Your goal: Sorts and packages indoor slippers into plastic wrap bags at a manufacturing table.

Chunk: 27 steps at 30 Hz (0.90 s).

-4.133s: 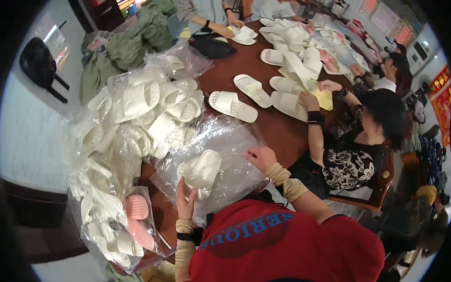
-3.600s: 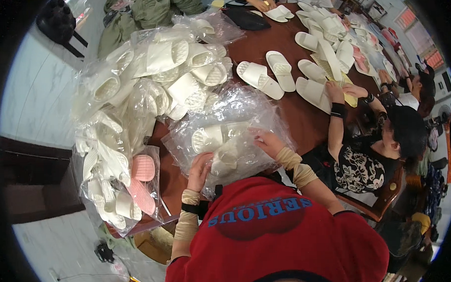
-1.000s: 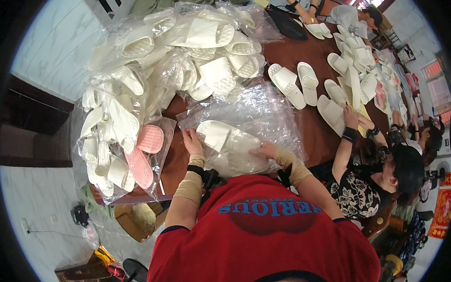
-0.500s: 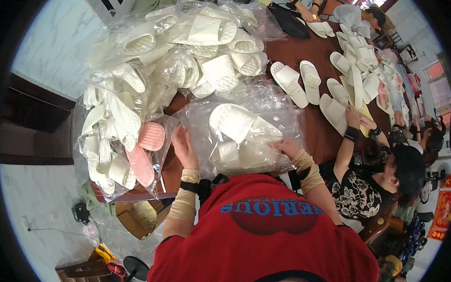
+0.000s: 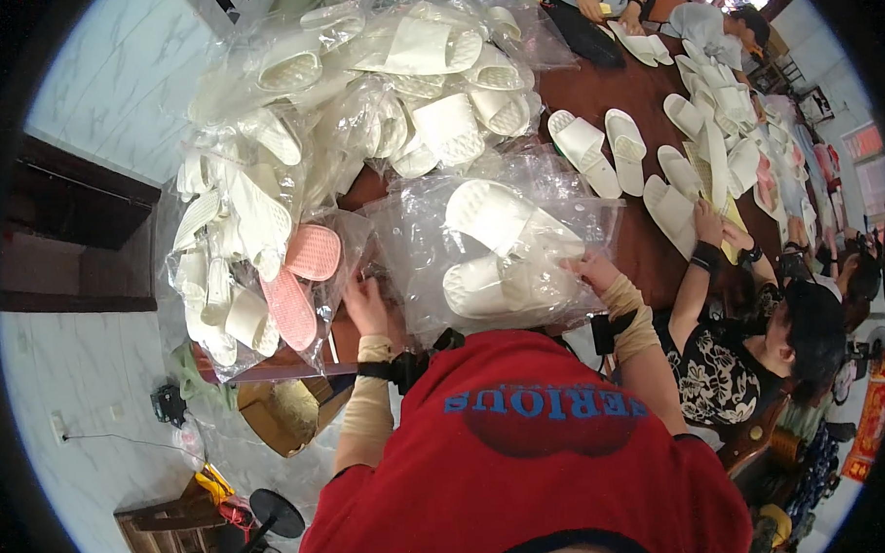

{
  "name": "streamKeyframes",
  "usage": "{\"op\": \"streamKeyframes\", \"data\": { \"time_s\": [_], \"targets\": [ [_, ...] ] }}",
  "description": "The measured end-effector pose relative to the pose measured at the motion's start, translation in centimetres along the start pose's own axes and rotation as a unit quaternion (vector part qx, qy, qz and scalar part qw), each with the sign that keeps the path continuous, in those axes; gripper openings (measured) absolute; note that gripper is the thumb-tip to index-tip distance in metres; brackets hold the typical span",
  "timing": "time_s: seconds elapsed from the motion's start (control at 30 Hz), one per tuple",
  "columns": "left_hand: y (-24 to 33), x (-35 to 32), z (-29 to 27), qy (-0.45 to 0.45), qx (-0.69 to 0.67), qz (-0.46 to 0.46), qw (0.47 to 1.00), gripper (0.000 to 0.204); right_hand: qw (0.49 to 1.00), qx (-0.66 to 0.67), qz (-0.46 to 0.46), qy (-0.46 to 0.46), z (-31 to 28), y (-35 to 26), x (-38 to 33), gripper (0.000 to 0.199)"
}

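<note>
Smooth the bag (image 5: 412, 239) near the tabletop's (image 5: 648, 250) near edge so the slippers (image 5: 499, 222) don't snag; the left hand (image 5: 367, 306) has fingers apart, the right hand's (image 5: 592, 270) grip I cannot tell.

Big blue caps (image 5: 544, 401) run upside down across my red shirt (image 5: 532, 478), closer in than my right hand (image 5: 594, 268). Way off to that hand's right, a red banner (image 5: 873, 419) has yellow characters, too small to make out.

Place: it seems to be a slipper workshop | tabletop (image 5: 646, 255): long, brown, shared by several co-workers (image 5: 724, 374) on right | left: heap of white slippers (image 5: 447, 130) in clear bags (image 5: 540, 51) | near left: cardboard box (image 5: 256, 410) on floor (image 5: 308, 471)
</note>
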<state>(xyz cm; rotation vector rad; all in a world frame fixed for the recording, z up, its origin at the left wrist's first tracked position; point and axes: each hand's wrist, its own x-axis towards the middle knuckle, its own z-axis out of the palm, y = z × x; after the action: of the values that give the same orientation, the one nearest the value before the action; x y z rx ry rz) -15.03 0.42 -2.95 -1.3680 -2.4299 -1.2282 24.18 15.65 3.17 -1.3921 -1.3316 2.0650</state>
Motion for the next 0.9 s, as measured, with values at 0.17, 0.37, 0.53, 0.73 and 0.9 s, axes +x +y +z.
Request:
{"op": "streamKeyframes", "data": {
  "time_s": [0.17, 0.37, 0.53, 0.73, 0.9],
  "targets": [
    [1.0, -1.0, 3.5, -0.121, -0.268, -0.204, 0.934, 0.040, 0.992, -0.127, 0.008, 0.012, 1.7, -1.2, 1.2, 0.044],
    [5.9, 0.3, 2.0, -0.244, -0.140, 0.138, 0.950, 0.053, 1.000, -0.018, -0.008, -0.001, 0.7, 2.3, 3.5, 0.051],
    [4.6, -1.2, 4.5, -0.320, 0.094, 0.183, 0.925, 0.064, 0.991, -0.066, 0.017, 0.118, -4.4, 3.1, 2.7, 0.033],
    [4.7, -1.5, 4.3, -0.302, 0.141, 0.153, 0.930, 0.063, 0.931, -0.143, -0.109, 0.317, -9.6, -4.2, -9.3, 0.029],
    [5.1, -1.2, 4.6, -0.311, 0.145, 0.155, 0.926, 0.063, 0.838, -0.012, -0.344, 0.423, -3.4, -10.7, -12.5, 0.028]
  ]
}}
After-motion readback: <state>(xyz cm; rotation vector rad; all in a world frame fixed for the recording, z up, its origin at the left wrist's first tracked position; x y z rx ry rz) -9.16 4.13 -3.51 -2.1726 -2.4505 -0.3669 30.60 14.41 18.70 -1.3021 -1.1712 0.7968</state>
